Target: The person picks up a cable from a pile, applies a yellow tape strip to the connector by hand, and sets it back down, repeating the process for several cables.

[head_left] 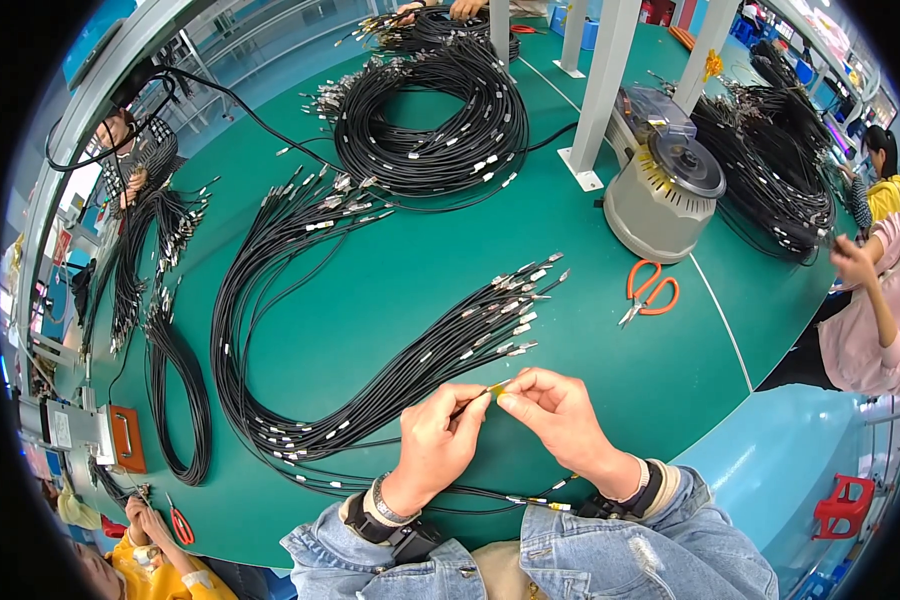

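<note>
My left hand (pixel 438 440) is closed in a pinch on the end of a black cable, most of it hidden by the fingers. Close beside it, my right hand (pixel 560 422) pinches a small yellow piece (pixel 499 389) at the cable's tip; I cannot tell whether it is a label or a sleeve. Just beyond my hands lies a thick bundle of black cables (pixel 380 400), curved in a U, with metal connectors and white tags at its ends. A few cables with yellow and white tags (pixel 545 505) run beneath my wrists, near the table's front edge.
Orange-handled scissors (pixel 653 292) lie by a grey round machine (pixel 663 195) and a metal post (pixel 600 100). Coiled cables (pixel 425 120) fill the back of the green table (pixel 450 255), with more coils (pixel 770 150) at right. Co-workers sit left and right; a red stool (pixel 843 507) stands on the floor.
</note>
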`<state>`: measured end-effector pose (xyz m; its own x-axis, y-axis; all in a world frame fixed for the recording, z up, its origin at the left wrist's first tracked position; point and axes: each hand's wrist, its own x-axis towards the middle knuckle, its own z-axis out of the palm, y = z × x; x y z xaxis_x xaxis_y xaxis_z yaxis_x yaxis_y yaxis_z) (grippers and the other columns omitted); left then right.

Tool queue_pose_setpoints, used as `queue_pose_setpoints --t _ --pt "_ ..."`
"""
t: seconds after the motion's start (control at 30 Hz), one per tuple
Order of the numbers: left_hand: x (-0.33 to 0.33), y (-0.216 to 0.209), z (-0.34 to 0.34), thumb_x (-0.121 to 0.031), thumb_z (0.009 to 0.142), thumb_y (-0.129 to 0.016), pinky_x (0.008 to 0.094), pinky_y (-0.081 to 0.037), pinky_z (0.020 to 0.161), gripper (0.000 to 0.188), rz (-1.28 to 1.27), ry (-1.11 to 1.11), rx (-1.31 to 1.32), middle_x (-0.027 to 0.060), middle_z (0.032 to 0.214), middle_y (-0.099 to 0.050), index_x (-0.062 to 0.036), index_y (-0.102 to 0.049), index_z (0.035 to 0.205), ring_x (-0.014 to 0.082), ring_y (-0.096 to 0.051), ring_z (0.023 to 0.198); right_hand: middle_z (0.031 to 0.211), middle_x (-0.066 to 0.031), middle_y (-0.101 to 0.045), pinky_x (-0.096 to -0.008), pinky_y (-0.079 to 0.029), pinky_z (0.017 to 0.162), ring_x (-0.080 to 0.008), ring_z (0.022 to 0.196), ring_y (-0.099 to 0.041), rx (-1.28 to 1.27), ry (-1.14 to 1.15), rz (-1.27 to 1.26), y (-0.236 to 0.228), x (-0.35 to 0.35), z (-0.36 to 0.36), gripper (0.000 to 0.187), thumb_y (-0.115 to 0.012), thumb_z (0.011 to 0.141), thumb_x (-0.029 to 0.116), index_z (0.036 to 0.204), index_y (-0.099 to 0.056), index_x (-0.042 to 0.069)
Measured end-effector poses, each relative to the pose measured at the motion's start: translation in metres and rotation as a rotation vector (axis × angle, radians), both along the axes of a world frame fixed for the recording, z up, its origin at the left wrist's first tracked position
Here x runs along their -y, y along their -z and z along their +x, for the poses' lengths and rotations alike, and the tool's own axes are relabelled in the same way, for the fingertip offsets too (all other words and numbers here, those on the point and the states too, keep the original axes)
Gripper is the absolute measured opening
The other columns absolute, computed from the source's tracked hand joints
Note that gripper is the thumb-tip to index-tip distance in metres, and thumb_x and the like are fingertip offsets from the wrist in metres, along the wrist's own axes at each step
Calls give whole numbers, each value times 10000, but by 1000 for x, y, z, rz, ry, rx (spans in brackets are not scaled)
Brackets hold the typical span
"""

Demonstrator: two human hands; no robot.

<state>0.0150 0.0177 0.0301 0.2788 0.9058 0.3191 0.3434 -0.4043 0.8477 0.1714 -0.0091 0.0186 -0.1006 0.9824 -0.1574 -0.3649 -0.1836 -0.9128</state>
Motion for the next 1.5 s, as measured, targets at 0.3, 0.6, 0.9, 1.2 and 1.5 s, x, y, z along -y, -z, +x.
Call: queue_pose_setpoints --t 0.3,0.6,0.9,1.2,1.5 --pt "3 0 0 21 830 -608 213 -443 459 41 -19 20 -76 73 634 -616 25 -569 821 92 -594 530 872 -25 -614 -203 -455 677 -57 788 -560 -28 4 -12 0 0 1 101 -595 886 81 923 -596 -13" --pt "5 1 1 14 826 -620 203 -434 451 57 -14 -8 -60 63 600 -609 26 -569 804 75 -582 513 845 -11 -618 -185 -444 633 -37 755 -549 13 17 13 3 1 0 113 -600 888 99 912 -603 -11" --pt "4 0 2 3 828 -627 190 -422 448 68 0 -21 -72 53 604 -614 30 -574 797 55 -572 519 831 -5 -614 -183 -441 631 -34 752 -544 -16 30 12 1 2 -1 109 -605 884 96 898 -607 -12" --pt "5 -9 2 -20 856 -605 189 -414 459 83 -171 16 32 23 590 -583 34 -571 802 39 -530 523 821 -5 -620 -180 -432 599 -30 731 -540 32 39 1 4 1 -1 100 -605 879 85 895 -607 -13" --pt "4 -12 -2 -58 888 -574 182 -368 435 105 -357 82 150 9 592 -550 20 -561 819 33 -486 506 788 -2 -619 -175 -410 560 -20 691 -525 95 48 45 5 1 -1 102 -615 869 82 892 -609 -18"
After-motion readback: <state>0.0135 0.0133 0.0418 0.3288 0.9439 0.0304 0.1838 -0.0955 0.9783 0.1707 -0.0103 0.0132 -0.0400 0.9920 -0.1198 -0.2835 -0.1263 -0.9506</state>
